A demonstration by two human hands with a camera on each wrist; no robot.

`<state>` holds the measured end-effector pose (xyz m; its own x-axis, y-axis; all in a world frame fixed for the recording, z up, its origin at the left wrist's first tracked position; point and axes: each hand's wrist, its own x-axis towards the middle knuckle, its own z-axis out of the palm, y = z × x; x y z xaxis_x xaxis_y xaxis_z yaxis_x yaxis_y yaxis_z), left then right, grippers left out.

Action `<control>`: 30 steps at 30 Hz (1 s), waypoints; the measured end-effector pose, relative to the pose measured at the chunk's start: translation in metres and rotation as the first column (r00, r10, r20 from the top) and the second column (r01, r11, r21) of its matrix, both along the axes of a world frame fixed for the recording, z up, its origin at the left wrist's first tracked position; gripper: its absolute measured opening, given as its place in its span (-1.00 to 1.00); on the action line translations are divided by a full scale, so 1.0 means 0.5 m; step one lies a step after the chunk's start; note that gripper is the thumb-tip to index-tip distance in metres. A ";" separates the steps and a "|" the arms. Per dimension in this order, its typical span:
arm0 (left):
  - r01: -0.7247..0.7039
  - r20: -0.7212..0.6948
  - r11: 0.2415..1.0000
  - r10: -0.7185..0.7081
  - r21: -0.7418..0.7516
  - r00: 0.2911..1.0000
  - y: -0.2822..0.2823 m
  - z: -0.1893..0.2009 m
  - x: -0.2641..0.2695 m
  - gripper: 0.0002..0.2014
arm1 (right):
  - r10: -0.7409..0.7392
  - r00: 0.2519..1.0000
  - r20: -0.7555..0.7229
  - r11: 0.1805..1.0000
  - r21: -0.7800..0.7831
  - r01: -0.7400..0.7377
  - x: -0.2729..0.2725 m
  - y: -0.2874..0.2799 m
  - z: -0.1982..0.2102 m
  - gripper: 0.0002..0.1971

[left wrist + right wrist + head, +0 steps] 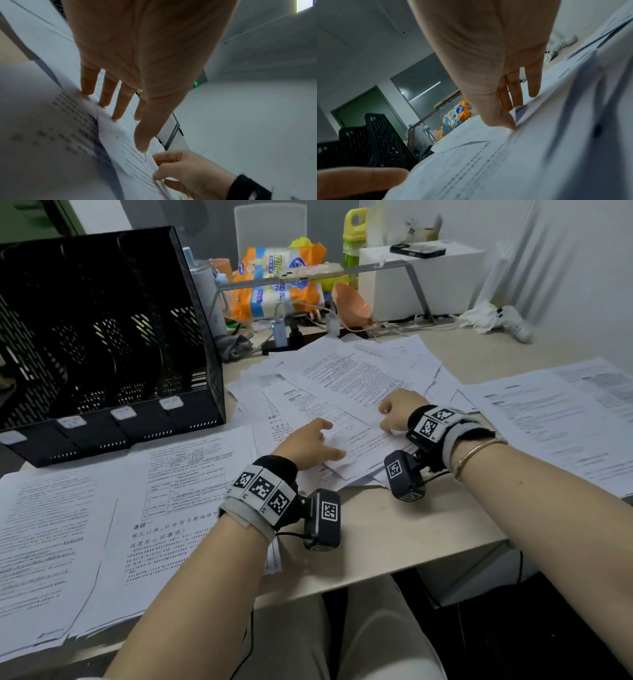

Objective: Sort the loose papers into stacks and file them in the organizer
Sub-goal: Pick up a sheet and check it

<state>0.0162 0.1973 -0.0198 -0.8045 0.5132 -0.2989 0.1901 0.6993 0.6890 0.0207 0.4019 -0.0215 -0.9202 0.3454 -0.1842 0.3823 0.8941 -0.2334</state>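
A loose pile of printed papers (342, 378) covers the middle of the desk. My left hand (308, 443) lies on it with straight fingers, fingertips (118, 116) pressing the sheets down. My right hand (399, 410) pinches the edge of one printed sheet (363, 440) between thumb and fingers (508, 117); the left wrist view shows this right hand (181, 170) curled on the sheet (133, 162). The black mesh organizer (102, 337) stands at the far left with dark slots. Flat stacks lie at the near left (51, 542), beside it (178, 491), and at the right (548, 419).
Behind the pile are a metal stand with a phone (308, 272), an orange and blue packet (277, 282), a green bottle (354, 237), a white box (418, 289), cables and a white controller (510, 323). The desk's front edge (394, 559) runs under my wrists.
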 end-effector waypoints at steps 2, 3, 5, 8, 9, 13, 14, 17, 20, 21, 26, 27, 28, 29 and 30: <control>0.004 -0.009 1.000 -0.004 -0.015 1.000 0.000 -0.001 0.000 -0.34 | -0.013 0.999 -0.032 1.000 -0.003 0.013 0.000 0.003 0.002 -0.62; 0.006 -0.014 1.000 -0.006 -0.020 1.000 0.000 -0.002 -0.001 -0.33 | -0.023 0.999 -0.034 1.000 -0.012 0.023 0.000 0.003 0.003 -0.61; 0.012 -0.024 0.999 -0.013 -0.035 1.000 0.000 -0.002 0.000 -0.33 | -0.041 0.999 -0.015 0.998 -0.037 0.041 0.001 -0.001 0.003 -0.53; 0.016 -0.040 0.998 -0.019 -0.063 0.999 0.000 -0.004 0.000 -0.35 | -0.027 0.999 0.019 0.998 -0.052 0.028 0.006 -0.010 0.001 -0.37; 0.017 -0.043 0.997 -0.020 -0.073 0.999 -0.001 -0.005 0.000 -0.36 | -0.022 1.000 0.017 0.999 -0.049 0.023 0.004 -0.011 0.001 -0.40; 0.034 -0.060 0.993 -0.041 -0.110 0.997 -0.003 -0.005 -0.004 -0.39 | -0.023 0.999 -0.027 0.999 -0.037 0.022 0.002 -0.002 0.004 -0.59; 0.041 -0.064 0.991 -0.050 -0.124 0.997 -0.003 -0.004 -0.005 -0.39 | -0.029 0.999 -0.038 0.999 -0.044 0.027 0.000 0.002 0.005 -0.62; 0.058 -0.066 0.985 -0.069 -0.160 0.995 -0.003 -0.005 -0.007 -0.42 | -0.031 1.000 -0.006 0.999 -0.045 0.030 0.000 -0.004 0.009 -0.56; 0.083 -0.076 0.973 -0.102 -0.216 0.992 0.000 -0.010 -0.009 -0.49 | 0.003 0.998 0.061 1.000 -0.011 -0.002 -0.001 -0.015 0.013 -0.38; 0.089 -0.077 0.969 -0.109 -0.229 0.991 -0.001 -0.011 -0.010 -0.51 | 0.010 0.998 0.067 1.000 0.004 -0.010 -0.002 -0.017 0.014 -0.39; 0.114 -0.077 0.964 -0.135 -0.240 0.988 -0.001 -0.009 -0.009 -0.54 | 0.005 0.998 0.055 0.997 0.077 -0.010 -0.010 -0.015 0.017 -0.60; 0.118 -0.077 0.962 -0.140 -0.245 0.987 -0.001 -0.009 -0.009 -0.53 | 0.002 0.998 0.060 0.997 0.072 -0.007 -0.011 -0.015 0.019 -0.59; 0.120 -0.077 0.962 -0.143 -0.247 0.987 -0.002 -0.008 -0.010 -0.53 | 0.003 0.998 0.070 0.998 0.057 -0.007 -0.012 -0.014 0.020 -0.54; 0.121 -0.077 0.960 -0.144 -0.251 0.987 -0.002 -0.008 -0.011 -0.54 | 0.008 0.997 0.082 0.999 0.040 -0.011 -0.011 -0.014 0.020 -0.48; 0.120 -0.077 0.960 -0.144 -0.254 0.987 -0.001 -0.007 -0.011 -0.54 | 0.015 0.995 0.096 0.999 0.026 -0.018 -0.010 -0.015 0.020 -0.40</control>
